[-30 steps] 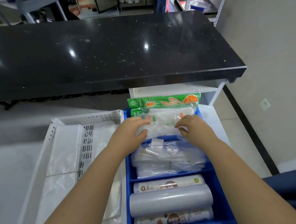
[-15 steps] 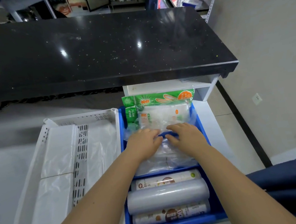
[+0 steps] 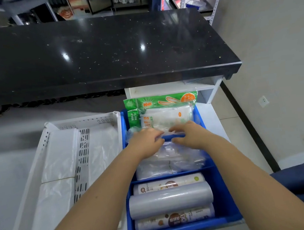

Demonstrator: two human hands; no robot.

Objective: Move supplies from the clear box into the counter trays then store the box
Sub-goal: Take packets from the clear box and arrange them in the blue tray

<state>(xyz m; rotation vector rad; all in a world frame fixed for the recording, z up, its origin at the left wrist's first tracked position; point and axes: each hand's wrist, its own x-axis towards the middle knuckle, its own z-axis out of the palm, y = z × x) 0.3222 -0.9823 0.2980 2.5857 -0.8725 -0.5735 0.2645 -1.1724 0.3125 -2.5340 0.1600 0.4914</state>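
Because the blue tray [image 3: 222, 191] is divided, both hands — left hand [image 3: 146, 143], right hand [image 3: 190, 136] — press flat, fingers loosely spread, tucking clear bags [image 3: 170, 161] into its middle section behind the rolls [image 3: 170, 200]; the clear box is out of view.

The counter top [image 3: 93, 52] is glossy black stone-like slab, speckled and mirroring lights. The blue tray [image 3: 223, 191] is smooth hard plastic; the white tray [image 3: 85, 121] is matt perforated plastic. Clear bags [image 3: 170, 161] are thin, crinkled, shiny film (as are the green packets [image 3: 161, 102]). The middle roll [image 3: 170, 199] looks smooth, frosted plastic
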